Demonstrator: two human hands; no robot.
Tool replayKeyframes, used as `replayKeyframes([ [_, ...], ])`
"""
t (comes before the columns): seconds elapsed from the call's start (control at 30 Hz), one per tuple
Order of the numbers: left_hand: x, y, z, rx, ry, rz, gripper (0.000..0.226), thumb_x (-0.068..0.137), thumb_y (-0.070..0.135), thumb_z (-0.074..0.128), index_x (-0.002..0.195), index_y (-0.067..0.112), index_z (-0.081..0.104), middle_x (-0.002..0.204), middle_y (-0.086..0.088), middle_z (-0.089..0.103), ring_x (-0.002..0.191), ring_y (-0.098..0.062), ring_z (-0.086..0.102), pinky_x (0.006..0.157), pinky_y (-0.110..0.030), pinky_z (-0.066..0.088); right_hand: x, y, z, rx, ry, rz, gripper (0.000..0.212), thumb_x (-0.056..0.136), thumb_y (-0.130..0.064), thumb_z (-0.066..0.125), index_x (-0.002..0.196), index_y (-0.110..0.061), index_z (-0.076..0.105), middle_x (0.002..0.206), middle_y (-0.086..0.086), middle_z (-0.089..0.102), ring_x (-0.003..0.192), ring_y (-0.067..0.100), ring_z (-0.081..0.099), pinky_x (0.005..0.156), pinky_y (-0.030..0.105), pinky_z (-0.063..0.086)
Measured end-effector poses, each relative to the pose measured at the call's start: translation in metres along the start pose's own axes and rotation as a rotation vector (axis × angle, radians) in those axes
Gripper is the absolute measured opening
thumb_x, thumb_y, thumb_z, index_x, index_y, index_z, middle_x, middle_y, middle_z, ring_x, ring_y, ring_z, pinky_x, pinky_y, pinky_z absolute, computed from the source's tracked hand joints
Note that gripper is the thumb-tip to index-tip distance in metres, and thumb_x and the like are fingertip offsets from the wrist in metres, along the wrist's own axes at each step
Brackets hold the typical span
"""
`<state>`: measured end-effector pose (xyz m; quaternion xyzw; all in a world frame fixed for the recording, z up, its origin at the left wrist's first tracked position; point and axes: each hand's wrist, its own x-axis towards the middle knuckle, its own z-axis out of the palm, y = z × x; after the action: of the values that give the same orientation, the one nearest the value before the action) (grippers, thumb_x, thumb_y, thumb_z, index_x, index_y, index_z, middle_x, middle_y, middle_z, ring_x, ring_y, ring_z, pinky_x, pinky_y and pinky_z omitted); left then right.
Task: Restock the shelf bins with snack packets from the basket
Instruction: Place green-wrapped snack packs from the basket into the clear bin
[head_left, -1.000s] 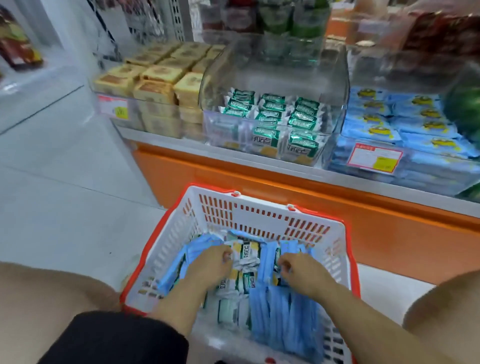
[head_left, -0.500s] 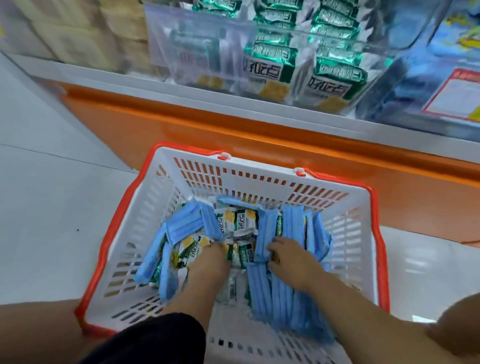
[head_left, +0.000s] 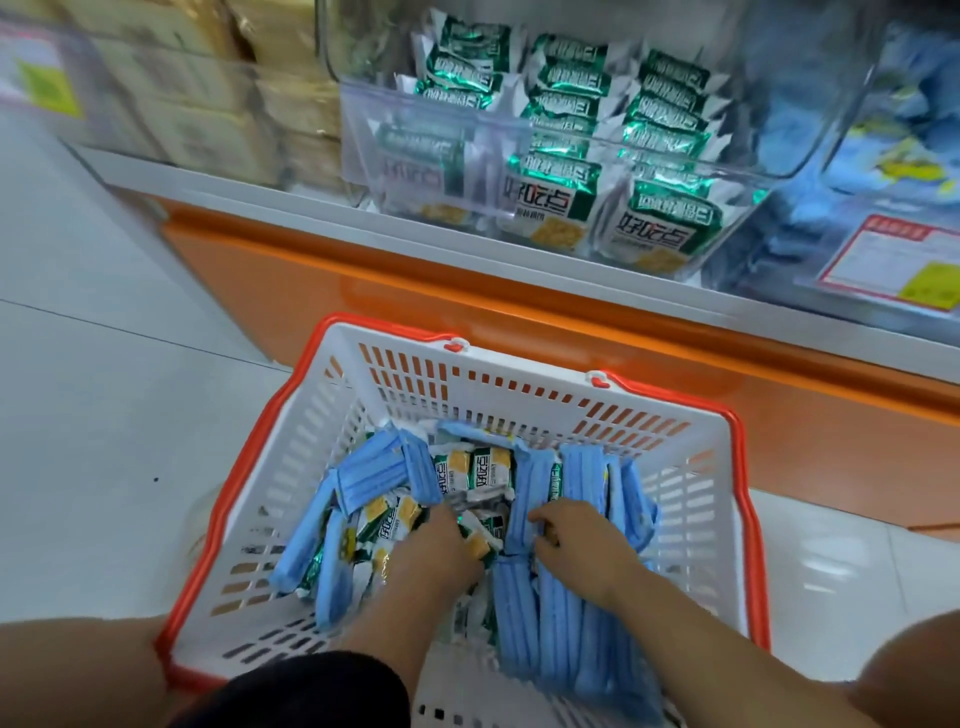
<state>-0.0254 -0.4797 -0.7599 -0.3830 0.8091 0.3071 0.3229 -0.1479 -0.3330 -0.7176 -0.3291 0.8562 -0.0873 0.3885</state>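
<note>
Here: left hand (head_left: 435, 546), right hand (head_left: 577, 543), one basket (head_left: 519, 385), perhaps thirty packets (head_left: 566, 623).

Bright, even light poured down from overhead, washing the white floor (head_left: 104, 415) pale and leaving only faint, soft shadows inside the basket (head_left: 519, 395), while glare patches sat on the glossy tiles at right and a sheen streaked the orange shelf base (head_left: 415, 306) and the front of the clear bin (head_left: 483, 171). Sharpest was the centre, where the blue packets (head_left: 561, 623) read fairly crisp; motion blur smeared the tan packets (head_left: 208, 104) top left and the price label (head_left: 893, 265) at right. The wide lens bowed the shelf edge and stretched the corners.
</note>
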Motion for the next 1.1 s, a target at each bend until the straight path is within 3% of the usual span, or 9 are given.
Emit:
replayKeyframes([
  [0.1, -0.019, 0.015, -0.042, 0.112, 0.004, 0.194, 0.059, 0.081, 0.036, 0.071, 0.129, 0.02, 0.041, 0.095, 0.0, 0.06, 0.086, -0.021, 0.062, 0.064, -0.035, 0.049, -0.001, -0.014, -0.019, 0.167, 0.04, 0.042, 0.035, 0.1, -0.027, 0.051, 0.134, -0.022, 0.056, 0.133, 0.0, 0.06, 0.109, 0.017, 0.061, 0.086, 0.026, 0.052],
  [0.2, -0.049, 0.033, -0.092, 0.073, 0.047, 0.387, 0.038, 0.084, 0.026, 0.068, 0.117, 0.016, 0.051, 0.1, -0.006, 0.06, 0.087, -0.019, 0.059, 0.061, -0.029, 0.041, -0.006, -0.038, -0.047, 0.47, 0.061, 0.068, 0.038, 0.098, -0.033, 0.059, 0.133, -0.021, 0.055, 0.117, 0.005, 0.065, 0.098, 0.026, 0.065, 0.074, 0.028, 0.053],
  [0.37, -0.114, 0.044, -0.158, 0.365, 0.204, 0.623, 0.06, 0.084, 0.018, 0.069, 0.138, 0.02, 0.043, 0.129, -0.002, 0.046, 0.119, -0.021, 0.046, 0.096, -0.034, 0.042, -0.04, -0.08, -0.095, 0.923, -0.122, -0.002, 0.04, 0.086, -0.029, 0.076, 0.124, -0.025, 0.063, 0.106, 0.013, 0.069, 0.099, 0.029, 0.067, 0.088, 0.04, 0.056],
  [0.5, -0.158, 0.05, -0.213, 0.536, 0.433, 0.78, 0.057, 0.083, 0.02, 0.064, 0.136, 0.019, 0.044, 0.127, -0.001, 0.046, 0.123, -0.022, 0.043, 0.099, -0.038, 0.04, -0.07, -0.118, -0.149, 0.805, 0.018, -0.22, 0.028, 0.086, -0.022, 0.076, 0.114, -0.024, 0.069, 0.086, -0.002, 0.07, 0.069, 0.008, 0.061, 0.071, 0.023, 0.05],
  [0.73, -0.211, 0.065, -0.257, 0.536, 0.776, 0.99, 0.067, 0.091, 0.027, 0.06, 0.151, 0.034, 0.029, 0.143, 0.012, 0.038, 0.135, -0.009, 0.03, 0.111, -0.027, 0.026, -0.123, -0.159, -0.22, 0.495, 0.322, -0.357, 0.016, 0.085, -0.032, 0.075, 0.099, -0.025, 0.074, 0.088, -0.005, 0.073, 0.085, 0.013, 0.068, 0.083, 0.037, 0.054],
  [0.8, -0.215, 0.059, -0.265, 0.477, 0.873, 0.995, 0.071, 0.091, 0.033, 0.062, 0.152, 0.036, 0.025, 0.15, 0.013, 0.032, 0.138, -0.007, 0.027, 0.114, -0.026, 0.019, -0.133, -0.168, -0.238, 0.395, 0.405, -0.353, 0.026, 0.082, -0.035, 0.078, 0.104, -0.024, 0.071, 0.085, -0.007, 0.072, 0.082, 0.006, 0.068, 0.082, 0.028, 0.051],
  [0.9, -0.21, 0.049, -0.282, 0.36, 1.021, 0.942, 0.072, 0.092, 0.042, 0.059, 0.154, 0.032, 0.023, 0.157, 0.011, 0.025, 0.144, -0.011, 0.024, 0.12, -0.034, 0.021, -0.143, -0.179, -0.27, 0.309, 0.471, -0.359, 0.026, 0.083, -0.029, 0.077, 0.103, -0.022, 0.062, 0.084, -0.002, 0.07, 0.062, -0.01, 0.061, 0.06, 0.004, 0.039],
  [1.0, -0.196, 0.043, -0.302, 0.329, 1.05, 0.808, 0.07, 0.094, 0.041, 0.058, 0.155, 0.03, 0.024, 0.161, 0.007, 0.016, 0.148, -0.018, 0.016, 0.12, -0.05, 0.022, -0.132, -0.191, -0.302, 0.284, 0.676, -0.375, 0.017, 0.081, -0.026, 0.077, 0.091, -0.022, 0.064, 0.096, -0.005, 0.071, 0.07, 0.003, 0.063, 0.063, 0.02, 0.044],
  [1.1, -0.178, 0.041, -0.318, 0.364, 1.022, 0.662, 0.065, 0.096, 0.039, 0.055, 0.154, 0.035, 0.025, 0.165, 0.003, -0.002, 0.151, -0.022, 0.001, 0.122, -0.056, 0.007, -0.095, -0.204, -0.325, 0.242, 0.896, -0.356, 0.029, 0.083, -0.03, 0.076, 0.109, -0.024, 0.064, 0.113, -0.008, 0.065, 0.097, 0.014, 0.061, 0.079, 0.03, 0.046],
])
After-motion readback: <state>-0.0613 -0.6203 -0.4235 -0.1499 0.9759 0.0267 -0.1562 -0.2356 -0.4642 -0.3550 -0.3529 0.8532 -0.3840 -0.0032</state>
